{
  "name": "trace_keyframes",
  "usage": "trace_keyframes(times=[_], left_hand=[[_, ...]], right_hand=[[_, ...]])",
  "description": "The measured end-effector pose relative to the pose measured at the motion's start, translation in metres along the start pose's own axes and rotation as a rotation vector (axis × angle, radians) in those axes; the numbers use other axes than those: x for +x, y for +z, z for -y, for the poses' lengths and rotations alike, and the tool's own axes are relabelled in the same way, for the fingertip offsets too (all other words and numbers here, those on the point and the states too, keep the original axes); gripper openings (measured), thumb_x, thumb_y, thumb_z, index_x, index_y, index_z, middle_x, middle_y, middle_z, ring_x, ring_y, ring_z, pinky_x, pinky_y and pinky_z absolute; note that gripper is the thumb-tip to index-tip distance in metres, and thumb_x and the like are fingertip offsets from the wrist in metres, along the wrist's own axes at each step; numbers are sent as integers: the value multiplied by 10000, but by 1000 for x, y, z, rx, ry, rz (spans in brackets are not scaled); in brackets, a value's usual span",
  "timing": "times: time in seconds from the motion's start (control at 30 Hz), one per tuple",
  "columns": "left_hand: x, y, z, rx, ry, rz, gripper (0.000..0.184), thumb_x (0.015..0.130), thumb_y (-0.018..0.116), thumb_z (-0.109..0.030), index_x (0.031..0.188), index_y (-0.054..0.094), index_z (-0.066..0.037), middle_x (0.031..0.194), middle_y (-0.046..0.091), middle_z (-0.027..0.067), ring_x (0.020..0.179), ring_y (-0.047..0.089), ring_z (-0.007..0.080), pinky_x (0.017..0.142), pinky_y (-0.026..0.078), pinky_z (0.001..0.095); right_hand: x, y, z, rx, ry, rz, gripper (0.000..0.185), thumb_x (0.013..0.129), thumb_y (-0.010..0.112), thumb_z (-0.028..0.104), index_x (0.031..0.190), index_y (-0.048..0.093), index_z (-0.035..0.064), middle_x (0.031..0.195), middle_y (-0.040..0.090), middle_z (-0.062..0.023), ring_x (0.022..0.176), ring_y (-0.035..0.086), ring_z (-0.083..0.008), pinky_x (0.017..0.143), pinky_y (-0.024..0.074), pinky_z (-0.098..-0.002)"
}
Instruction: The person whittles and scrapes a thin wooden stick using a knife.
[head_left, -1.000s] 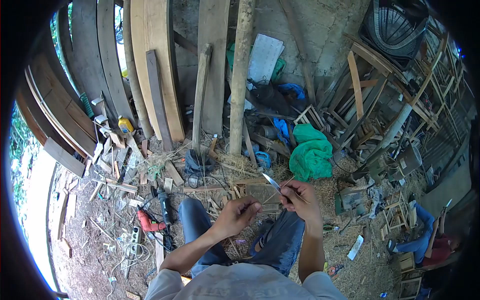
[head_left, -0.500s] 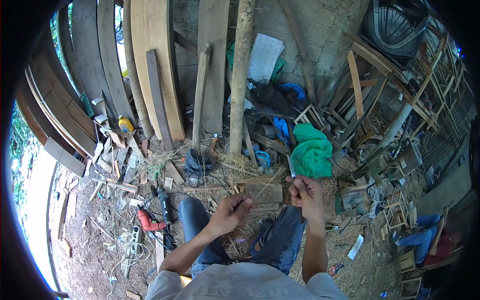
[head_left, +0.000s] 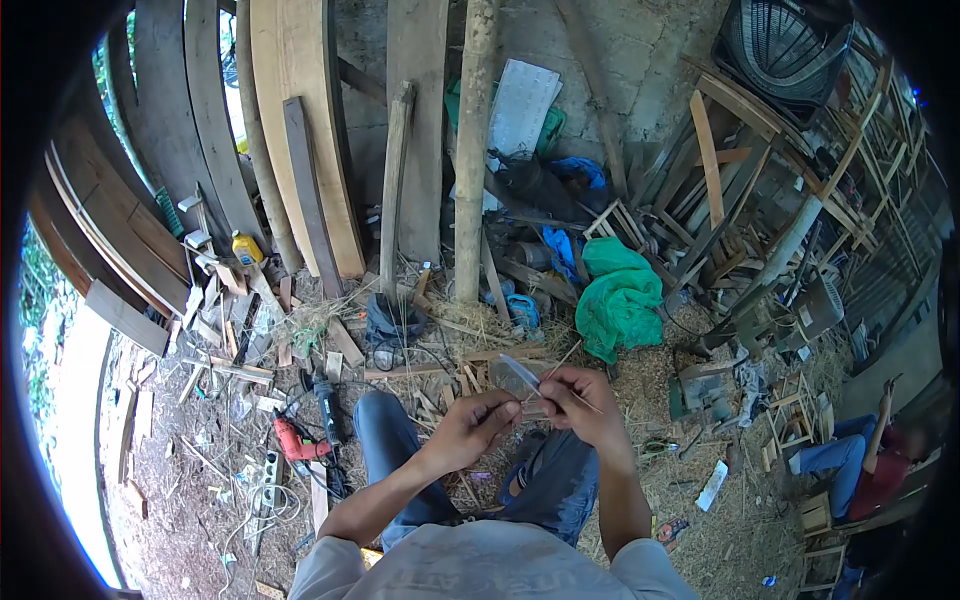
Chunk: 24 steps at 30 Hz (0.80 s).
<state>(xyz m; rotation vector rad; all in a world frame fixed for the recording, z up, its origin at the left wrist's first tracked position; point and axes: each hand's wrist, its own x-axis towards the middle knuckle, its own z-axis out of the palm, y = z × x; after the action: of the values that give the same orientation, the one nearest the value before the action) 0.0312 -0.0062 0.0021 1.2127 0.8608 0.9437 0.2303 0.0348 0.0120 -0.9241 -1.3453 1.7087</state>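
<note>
My right hand (head_left: 590, 408) is closed around a knife, whose pale blade (head_left: 519, 372) points up and to the left. My left hand (head_left: 474, 430) pinches a thin light strip (head_left: 528, 398) that looks like wood or bamboo. The hands are close together in front of my knees, and the strip runs between them. The knife's handle is hidden inside my right fingers. Below the hands, part of a flat wooden block (head_left: 510, 375) shows on the ground.
A red power drill (head_left: 298, 440) and a dark angle grinder (head_left: 327, 405) lie left of my legs, near a corded power strip (head_left: 268, 480). A green plastic bag (head_left: 622, 305) sits ahead right. Boards (head_left: 290, 130) lean against the wall. Another person (head_left: 870, 450) sits far right.
My right hand has moved left and down toward my left hand, and the blade has tipped from nearly upright to leaning left. My left hand has shifted slightly right, still pinching the strip.
</note>
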Motion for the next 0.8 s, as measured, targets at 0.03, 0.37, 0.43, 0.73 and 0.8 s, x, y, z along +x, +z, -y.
trace_keyframes(times=[0.03,0.37,0.43,0.73,0.8], left_hand=[[-1,0,1,11,-13,-5,235,1002,486,-214,924,583,-14,628,469,-24,514,400,45,452,328,224],[-12,-14,11,-111,-64,-46,240,996,498,-202,873,577,-12,603,443,-27,496,391,39,436,299,220],[-5,-14,12,13,15,-107,227,991,507,-185,866,580,-9,592,436,-25,478,378,40,438,304,220],[1,-11,11,136,59,-65,219,978,536,-199,891,604,-10,598,495,-23,487,432,35,449,343,218],[-1,-12,11,145,47,-80,219,978,537,-201,899,610,-11,597,493,-23,494,437,34,453,346,218]], right_hand=[[1,-2,1,-38,-29,-22,165,944,579,138,921,616,-21,661,548,-17,500,420,-38,432,302,-200],[11,-64,19,86,-249,-527,196,942,593,198,967,606,4,690,521,11,467,365,-24,416,270,-176],[8,-52,20,62,-229,-529,210,943,592,209,992,604,6,712,533,8,461,353,-21,414,266,-172],[20,-14,-3,-35,-170,-242,137,925,611,147,950,614,12,739,590,-16,466,373,-1,405,264,-180],[19,-14,-1,-16,-148,-258,134,929,604,148,963,612,18,705,569,-4,463,366,-2,403,259,-180]])
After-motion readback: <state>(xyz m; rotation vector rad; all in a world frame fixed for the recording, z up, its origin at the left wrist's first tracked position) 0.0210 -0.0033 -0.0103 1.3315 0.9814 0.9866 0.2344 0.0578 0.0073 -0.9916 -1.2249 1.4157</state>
